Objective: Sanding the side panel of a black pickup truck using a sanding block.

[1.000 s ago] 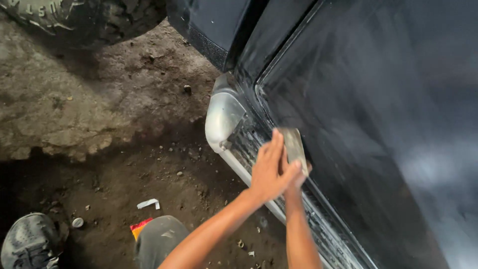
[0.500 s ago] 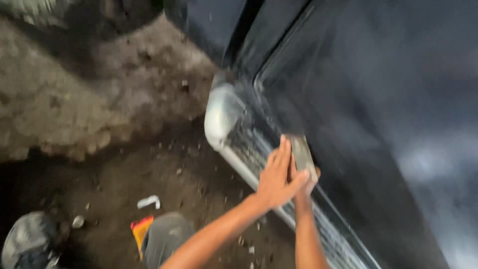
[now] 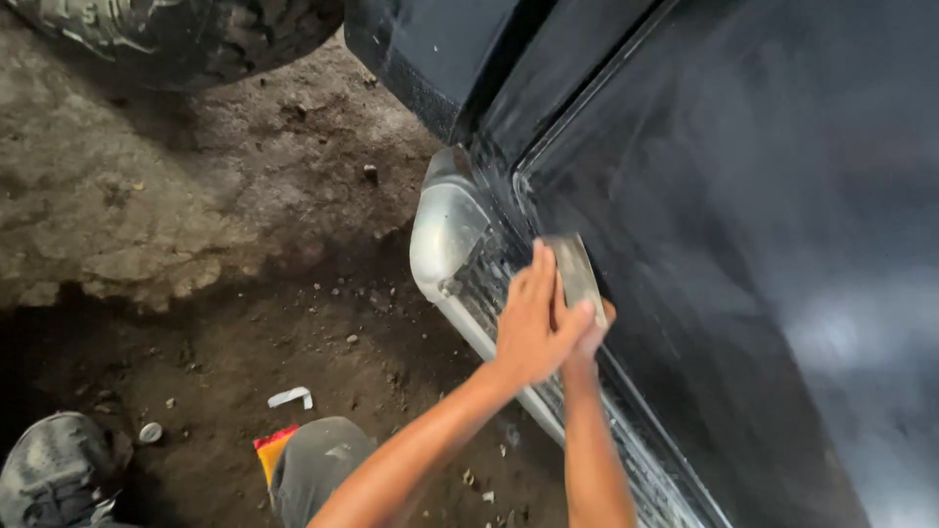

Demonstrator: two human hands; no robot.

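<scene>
- Head view looks down at both bare hands pressed together against the lower edge of a black car door (image 3: 743, 225).
- Left hand (image 3: 533, 323) lies on top, fingers straight and close together, palm flat over the right hand and over the near end of a sanding block (image 3: 575, 272).
- Right hand (image 3: 592, 328) is mostly hidden under the left; only a few fingertips and the wrist show, so its grip cannot be told for sure, though it sits against the block.
- Sanding block is flat, grey and rectangular, lying flush on the door panel just above the sill, with its far end sticking out past the left fingertips.
- Both forearms come up from the bottom edge and meet at the block.
- Door surface near the block looks dull and streaky, with a pale reflection further right.
- Just beside the hands, on the left, runs a side step (image 3: 460, 235), silver with a rounded end cap and a ribbed tread, going down to the right under the forearms.
- Dark body panel (image 3: 430, 49) sits beyond the door gap at top.
- Tyre (image 3: 186, 34) with chunky tread fills the top left corner, well apart from the hands.
- Dirt floor (image 3: 176, 215) is patchy and cracked, with small stones.
- Grey-clad knee (image 3: 318, 460) at bottom, a yellow and red scrap (image 3: 271, 452) touching it.
- White scrap (image 3: 290, 397) and a small round cap (image 3: 150, 431) lie near.
- Grey shoe (image 3: 54, 474) in the bottom left corner.
</scene>
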